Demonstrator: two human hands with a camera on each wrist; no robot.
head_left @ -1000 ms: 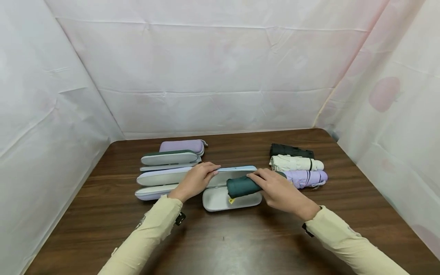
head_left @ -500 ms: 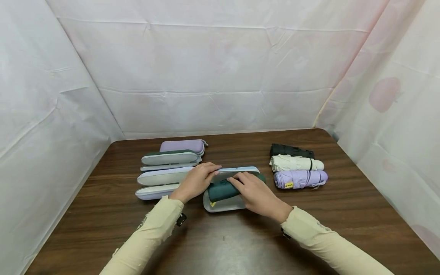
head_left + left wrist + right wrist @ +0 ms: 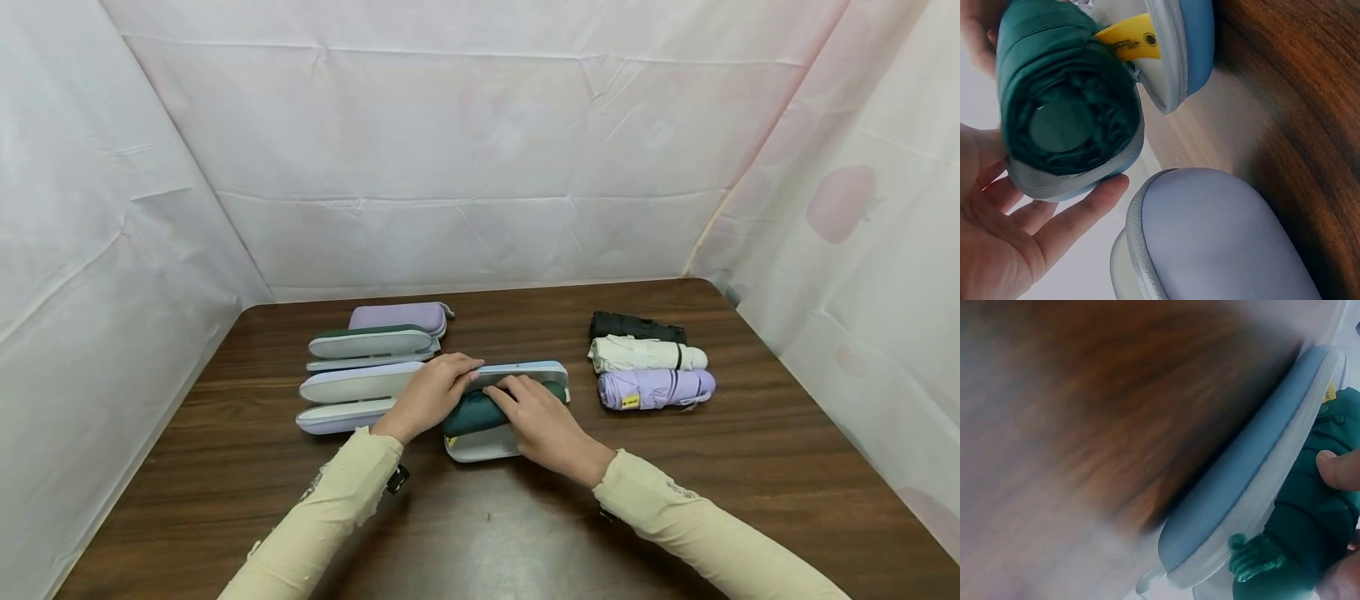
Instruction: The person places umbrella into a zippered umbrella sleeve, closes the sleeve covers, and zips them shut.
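My right hand [image 3: 546,429] grips a rolled dark green folding umbrella [image 3: 472,414] over the open light blue case [image 3: 480,450]. In the left wrist view the umbrella's round end faces the camera, and a yellow tag [image 3: 1132,39] hangs beside it over the lower shell. My left hand [image 3: 431,396] holds the left end of the case's raised lid. The right wrist view shows the umbrella [image 3: 1310,512] lying along the blue shell [image 3: 1241,462], its cord end near the case's right end. The hands hide parts of lid and umbrella.
To the left lie an open lilac case [image 3: 352,385], an open dark green case [image 3: 367,343] and a purple case [image 3: 397,317]. On the right are black [image 3: 633,326], white [image 3: 645,354] and lilac [image 3: 652,389] rolled umbrellas. Pale cloth surrounds the wooden table [image 3: 480,533].
My right hand has moved left with the green umbrella, from beside the lilac umbrella to over the blue case, and lower. My left hand has stayed at the lid.
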